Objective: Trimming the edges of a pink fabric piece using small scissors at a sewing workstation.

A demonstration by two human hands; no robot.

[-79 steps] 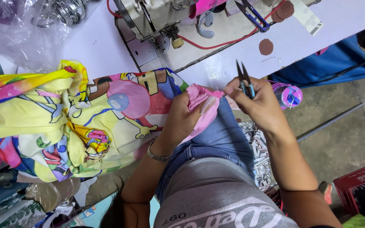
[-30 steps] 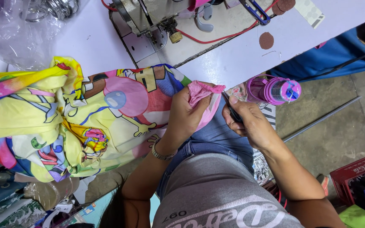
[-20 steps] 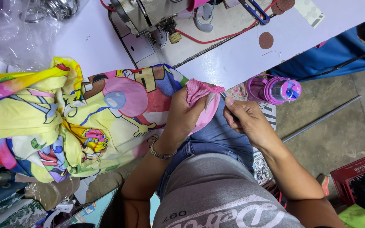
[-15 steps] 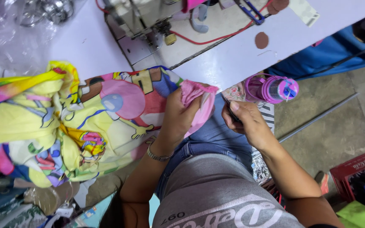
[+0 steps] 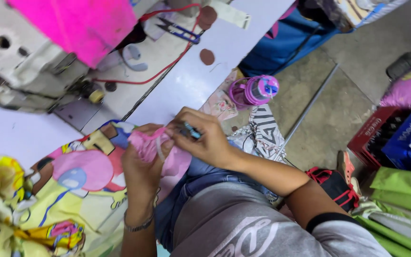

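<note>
the soft pink fabric [image 5: 160,150], bunched and wrinkled, sat at the white desk [image 5: 191,81] edge above the lap, joined to a bright cartoon-print cloth [image 5: 67,190]. the left hand [image 5: 141,166] pinched its folds; the right hand [image 5: 205,140] closed on small blue-handled snips [image 5: 191,131], blades hidden.

The sewing machine [image 5: 39,71] is sitting on the bench [image 5: 205,76]. Relative to it, the scissors [image 5: 179,29] are lying to the right on the bench, the bottle [image 5: 255,90] further right beyond the bench edge, and the printed fabric [image 5: 63,190] nearer the person.
</note>
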